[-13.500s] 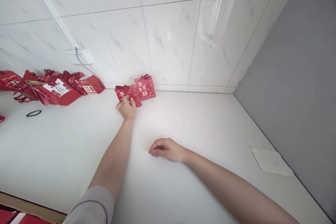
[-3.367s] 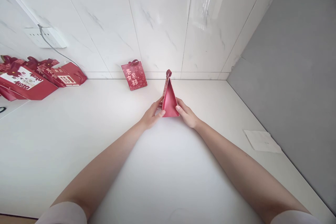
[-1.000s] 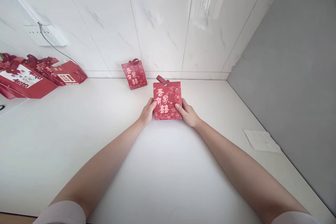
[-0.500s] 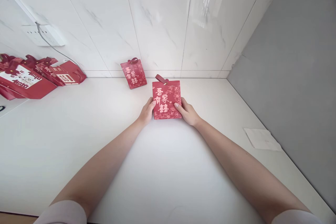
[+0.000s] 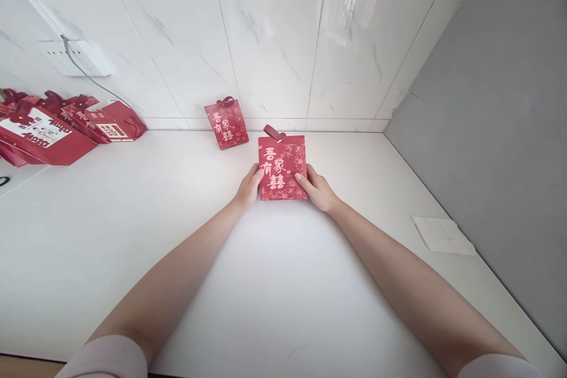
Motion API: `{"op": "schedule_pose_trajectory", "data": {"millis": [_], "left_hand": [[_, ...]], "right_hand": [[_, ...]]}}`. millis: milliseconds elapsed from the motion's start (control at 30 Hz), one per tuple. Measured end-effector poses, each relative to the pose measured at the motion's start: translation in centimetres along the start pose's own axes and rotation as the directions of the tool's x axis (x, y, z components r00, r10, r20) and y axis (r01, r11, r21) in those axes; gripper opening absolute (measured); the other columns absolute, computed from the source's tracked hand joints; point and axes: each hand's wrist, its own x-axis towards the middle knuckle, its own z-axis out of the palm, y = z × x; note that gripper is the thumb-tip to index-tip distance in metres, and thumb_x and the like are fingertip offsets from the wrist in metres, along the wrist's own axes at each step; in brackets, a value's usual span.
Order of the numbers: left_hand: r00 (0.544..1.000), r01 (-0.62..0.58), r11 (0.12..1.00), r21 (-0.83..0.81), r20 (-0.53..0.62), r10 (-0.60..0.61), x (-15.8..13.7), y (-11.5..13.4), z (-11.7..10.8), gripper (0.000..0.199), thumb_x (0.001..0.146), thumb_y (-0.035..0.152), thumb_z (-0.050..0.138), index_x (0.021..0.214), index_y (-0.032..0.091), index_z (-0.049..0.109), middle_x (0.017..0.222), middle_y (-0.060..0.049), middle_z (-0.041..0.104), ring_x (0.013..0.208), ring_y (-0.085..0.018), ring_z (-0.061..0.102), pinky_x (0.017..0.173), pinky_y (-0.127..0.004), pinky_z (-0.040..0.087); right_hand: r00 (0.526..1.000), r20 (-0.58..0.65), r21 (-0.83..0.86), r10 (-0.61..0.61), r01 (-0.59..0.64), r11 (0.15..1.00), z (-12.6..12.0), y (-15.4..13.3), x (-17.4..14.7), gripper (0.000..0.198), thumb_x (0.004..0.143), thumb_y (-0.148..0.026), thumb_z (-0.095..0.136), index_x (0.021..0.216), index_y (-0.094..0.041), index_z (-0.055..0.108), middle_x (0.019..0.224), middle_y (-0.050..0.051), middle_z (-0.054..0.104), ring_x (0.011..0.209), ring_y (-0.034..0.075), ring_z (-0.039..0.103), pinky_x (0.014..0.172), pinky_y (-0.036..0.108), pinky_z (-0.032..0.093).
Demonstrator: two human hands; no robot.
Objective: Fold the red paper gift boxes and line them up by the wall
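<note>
A red gift box [image 5: 283, 168] with pink characters, floral print and a dark red ribbon loop at its top is held upright near the middle of the white table. My left hand [image 5: 249, 187] grips its left side, thumb on the front edge. On the opposite side my right hand [image 5: 319, 188] is closed on it, thumb pressed on the front face. The other fingers of both hands are mostly hidden behind the box. Behind and to the left, a matching red gift box [image 5: 227, 124] leans toward the tiled wall, untouched.
Several red boxes [image 5: 75, 147] with ribbons crowd the far left of the table [image 5: 283, 283]. A grey cable [image 5: 95, 84] runs down from a wall socket [image 5: 73, 58] behind them. At right lies a white paper sheet [image 5: 443, 235], beside a grey panel [image 5: 500, 130].
Both hands keep the same hold on the gift box. Only a very slight shift of the whole view shows.
</note>
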Motion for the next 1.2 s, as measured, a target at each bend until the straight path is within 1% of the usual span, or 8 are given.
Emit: {"op": "schedule_pose_trajectory", "data": {"millis": [300,500,733,933,1000,1067,1133,1200], "left_hand": [[1.000,0.011,1.000,-0.020,-0.004,-0.011,0.1,0.0,0.1,0.046,0.087,0.054,0.052,0.122,0.024,0.059,0.120,-0.005,0.066,0.112,-0.024,0.060,0.098,-0.036,0.047],[1.000,0.004,1.000,0.012,0.000,-0.004,0.0,0.1,0.0,0.047,0.089,0.054,0.050,0.124,0.025,0.058,0.119,-0.004,0.066,0.113,-0.023,0.060,0.099,-0.037,0.046],[1.000,-0.002,1.000,-0.004,-0.005,0.002,-0.1,0.3,0.2,0.047,0.088,0.055,0.052,0.123,0.024,0.059,0.122,-0.005,0.065,0.115,-0.025,0.059,0.099,-0.037,0.047],[1.000,-0.002,1.000,0.023,0.014,0.002,-0.4,0.9,0.4,0.049,0.087,0.055,0.056,0.125,0.024,0.058,0.125,-0.005,0.065,0.118,-0.027,0.058,0.099,-0.037,0.047],[1.000,-0.022,1.000,0.015,0.015,0.021,-0.5,0.8,0.3,0.050,0.086,0.056,0.057,0.122,0.023,0.060,0.125,-0.006,0.066,0.117,-0.028,0.059,0.098,-0.038,0.047],[0.998,-0.058,0.998,-0.003,0.007,0.058,-0.6,0.6,0.2,0.051,0.085,0.058,0.057,0.116,0.020,0.064,0.117,-0.008,0.069,0.110,-0.028,0.063,0.093,-0.039,0.050],[0.994,-0.108,0.994,-0.029,-0.016,0.107,-0.7,0.6,-0.1,0.051,0.083,0.061,0.058,0.105,0.016,0.068,0.102,-0.009,0.073,0.095,-0.027,0.067,0.083,-0.038,0.053],[0.985,-0.167,0.985,-0.041,-0.043,0.166,-0.8,1.1,-0.3,0.048,0.081,0.061,0.061,0.095,0.016,0.069,0.088,-0.008,0.072,0.081,-0.024,0.068,0.072,-0.035,0.054]], "right_hand": [[1.000,0.001,0.011,0.001,-0.001,1.000,0.0,-0.2,-0.1,0.052,0.090,-0.063,0.047,0.127,-0.027,0.050,0.122,0.006,0.067,0.113,0.028,0.062,0.099,0.046,0.047],[1.000,0.005,0.006,0.015,-0.015,1.000,-0.1,-0.3,-0.1,0.052,0.090,-0.064,0.047,0.126,-0.026,0.050,0.122,0.006,0.067,0.112,0.028,0.063,0.099,0.046,0.047],[1.000,-0.001,0.013,0.009,-0.009,1.000,-0.1,-0.3,-0.1,0.053,0.090,-0.064,0.048,0.127,-0.027,0.049,0.126,0.006,0.066,0.115,0.028,0.061,0.100,0.046,0.047],[1.000,-0.002,-0.019,-0.005,0.005,1.000,-0.1,-0.2,0.0,0.051,0.091,-0.063,0.046,0.127,-0.026,0.049,0.118,0.006,0.069,0.111,0.028,0.063,0.098,0.045,0.048],[0.999,-0.001,-0.040,-0.032,0.032,0.999,-0.1,-0.2,-0.1,0.050,0.091,-0.061,0.047,0.126,-0.026,0.049,0.118,0.007,0.069,0.110,0.028,0.064,0.096,0.045,0.049],[0.995,0.028,-0.064,-0.098,0.100,0.993,-0.1,-0.4,-0.4,0.049,0.091,-0.059,0.050,0.126,-0.025,0.049,0.121,0.007,0.067,0.109,0.028,0.064,0.094,0.044,0.051],[0.977,0.071,-0.099,-0.199,0.206,0.974,0.0,-0.7,-0.7,0.049,0.090,-0.057,0.053,0.127,-0.024,0.049,0.124,0.008,0.066,0.109,0.028,0.064,0.094,0.044,0.051],[0.951,0.068,-0.136,-0.301,0.308,0.942,0.3,-1.1,-1.2,0.053,0.090,-0.054,0.053,0.133,-0.024,0.043,0.126,0.009,0.064,0.112,0.028,0.063,0.097,0.045,0.050]]}}
